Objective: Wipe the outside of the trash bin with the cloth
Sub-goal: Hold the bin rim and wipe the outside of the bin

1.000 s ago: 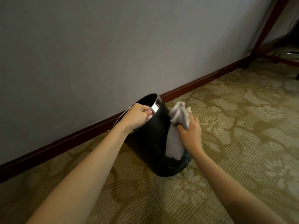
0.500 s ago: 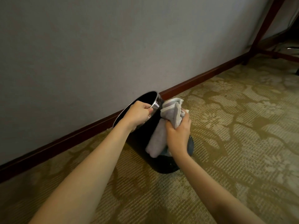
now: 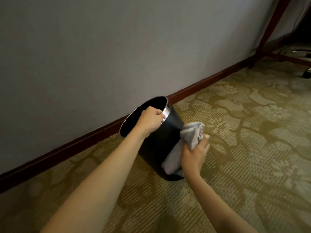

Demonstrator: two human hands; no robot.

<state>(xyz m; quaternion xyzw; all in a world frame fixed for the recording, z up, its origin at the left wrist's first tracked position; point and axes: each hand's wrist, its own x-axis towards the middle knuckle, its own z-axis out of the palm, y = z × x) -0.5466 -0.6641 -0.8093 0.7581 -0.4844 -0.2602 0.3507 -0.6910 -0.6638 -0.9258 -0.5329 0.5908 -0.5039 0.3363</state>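
Observation:
A black round trash bin (image 3: 158, 145) with a shiny metal rim stands tilted toward the wall on the carpet. My left hand (image 3: 150, 121) grips that rim at its near side. My right hand (image 3: 195, 153) holds a bunched grey cloth (image 3: 191, 135) and presses it against the bin's right outer wall, about halfway down. A loose end of the cloth hangs down the bin's side toward its base. The bin's far side is hidden from me.
A grey wall with a dark red baseboard (image 3: 202, 84) runs just behind the bin. Patterned olive carpet (image 3: 252, 132) spreads to the right and front. At the far right stand dark red furniture legs (image 3: 269, 31) and a chair caster (image 3: 306, 74).
My right hand slid the cloth from near the rim down and to the right along the bin's side. My left hand kept its hold on the rim.

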